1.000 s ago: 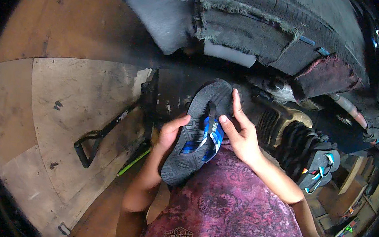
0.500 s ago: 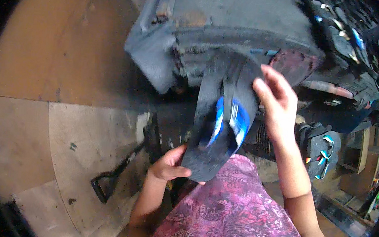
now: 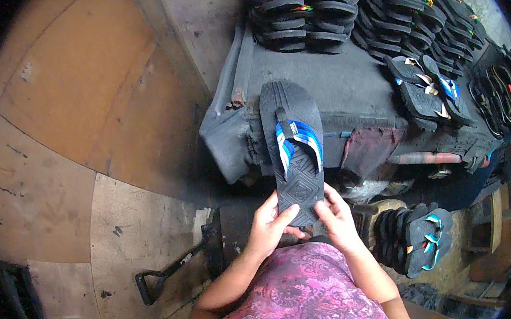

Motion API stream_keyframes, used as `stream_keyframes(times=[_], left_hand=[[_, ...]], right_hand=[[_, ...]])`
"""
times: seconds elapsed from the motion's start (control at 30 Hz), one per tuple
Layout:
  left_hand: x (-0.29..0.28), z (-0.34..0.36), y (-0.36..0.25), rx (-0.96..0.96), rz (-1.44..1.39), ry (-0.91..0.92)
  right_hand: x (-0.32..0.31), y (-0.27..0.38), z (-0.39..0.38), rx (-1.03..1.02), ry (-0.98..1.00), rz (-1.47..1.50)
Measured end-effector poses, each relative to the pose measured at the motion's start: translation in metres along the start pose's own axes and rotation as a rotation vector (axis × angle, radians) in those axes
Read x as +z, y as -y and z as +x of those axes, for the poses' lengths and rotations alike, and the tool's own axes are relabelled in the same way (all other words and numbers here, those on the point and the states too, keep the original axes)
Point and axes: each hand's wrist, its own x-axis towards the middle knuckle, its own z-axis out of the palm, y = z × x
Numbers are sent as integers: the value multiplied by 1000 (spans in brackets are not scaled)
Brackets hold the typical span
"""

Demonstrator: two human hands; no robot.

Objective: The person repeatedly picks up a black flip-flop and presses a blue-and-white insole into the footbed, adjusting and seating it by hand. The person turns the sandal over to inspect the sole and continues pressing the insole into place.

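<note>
My left hand (image 3: 271, 227) and my right hand (image 3: 329, 219) grip either side of the lower, heel end of a black flip-flop (image 3: 297, 196), thumbs on its patterned upper face and fingers curled round the edges. Its blue and white striped straps face up, joined by a black toe post. The rounded toe end points away from me, over the front edge of a worn, dark grey padded bench (image 3: 298, 73); whether it touches the bench I cannot tell.
Stacked black sandals (image 3: 300, 13) line the bench's back, beside loose striped-strap pairs (image 3: 429, 89) and a dark bundle at right. Another stack (image 3: 417, 238) stands below right. A plywood wall (image 3: 64, 72) is at left; a black-handled tool (image 3: 156, 280) lies lower left.
My right hand has shifted from the toe half down to the heel end, opposite my left. The sandal now points straighter away, and the view has tilted up to show more bench top.
</note>
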Motion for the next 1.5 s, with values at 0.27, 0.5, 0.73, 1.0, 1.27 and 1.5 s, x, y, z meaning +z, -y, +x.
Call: stream_keyframes(times=[0.27,0.5,0.73,1.0,1.27,1.5], left_hand=[[13,23,-44,853,1190,-560],[4,60,-74,1027,1398,-673],[-7,-17,-9,163,105,-83],[-98,-111,0,-145,66,-143],[-65,-134,25,-92,-400,-141],[-9,-105,-15,-190,167,-361]], right_hand=[[14,-6,13,13,-116,47],[17,-5,9,39,-73,94],[16,-9,9,163,-117,-103],[-30,-28,-9,204,-260,-178],[-32,-101,-12,147,-275,153],[-8,-96,18,549,-294,287]])
